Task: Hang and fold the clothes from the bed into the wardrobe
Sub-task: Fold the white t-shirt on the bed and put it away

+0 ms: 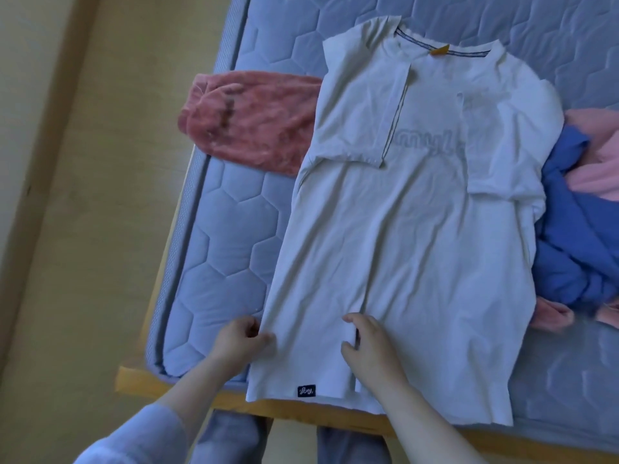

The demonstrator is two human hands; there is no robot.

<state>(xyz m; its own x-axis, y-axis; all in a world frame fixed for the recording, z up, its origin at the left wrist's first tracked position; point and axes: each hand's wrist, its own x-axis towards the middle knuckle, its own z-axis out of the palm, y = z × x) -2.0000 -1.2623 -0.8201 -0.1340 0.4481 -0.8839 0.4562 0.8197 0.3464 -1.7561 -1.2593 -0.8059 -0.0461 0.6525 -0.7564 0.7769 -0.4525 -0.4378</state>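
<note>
While the shirt (418, 229) lies flat on the mattress (217, 236), you hold it with both hands near its hem. The collar points away from you and the hem reaches the near edge of the bed, where it overlaps the wooden frame (301, 408). Your left hand (239, 339) pinches the shirt's left edge between thumb and curled fingers, just above the dark label (306, 390) sewn at the hem. Your right hand (368, 346) rests further in, close to the shirt's centre line, with thumb and fingers closed on a vertical fold of the cloth. The two hands are near each other but apart. The sleeve on the left side is folded inward over the chest, and its stitched edge runs beside the faint grey print. The sleeve on the right side appears folded in as well, though its outline is less distinct. An orange tag (439, 50) shows inside the collar. A pink fleece (248, 118) lies on the mattress to the left, its end tucked under the shirt's upper left edge. A blue garment (569, 236) lies crumpled against the shirt's right side, with a pale pink garment (599, 155) beside it. Your left forearm wears a light blue cuff (140, 437).
</note>
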